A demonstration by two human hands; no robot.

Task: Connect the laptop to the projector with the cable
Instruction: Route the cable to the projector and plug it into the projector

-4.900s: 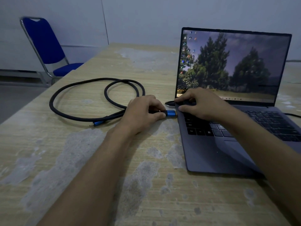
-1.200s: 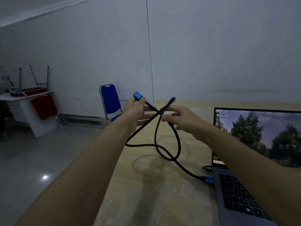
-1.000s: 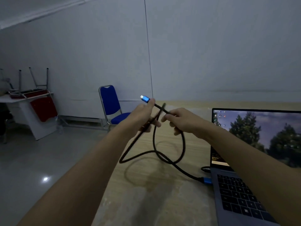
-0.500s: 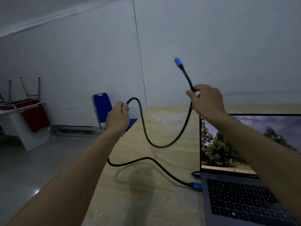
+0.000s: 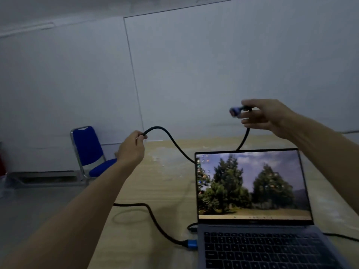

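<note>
An open grey laptop (image 5: pixel 252 241) stands on the wooden table at the lower right, its screen lit. A black braided cable (image 5: pixel 155 218) has one blue plug (image 5: pixel 191 245) seated in the laptop's left side. My left hand (image 5: pixel 132 149) grips the cable's middle, raised above the table. My right hand (image 5: pixel 266 117) holds the free end high above the screen, pinching it just behind the other blue plug (image 5: pixel 234 112). Part of the cable sags behind the screen. No projector is in view.
A blue chair (image 5: pixel 87 150) with a metal frame stands beyond the table's left edge. A thin black lead (image 5: pixel 342 236) runs off the laptop's right side, and a small black cable (image 5: pixel 191 228) loops by its left hinge. White walls stand behind the table (image 5: pixel 159 189).
My right hand has slid along the cable to grip right behind the free plug and moved further right. My left hand still holds the cable's middle. The view has tilted up and right.
</note>
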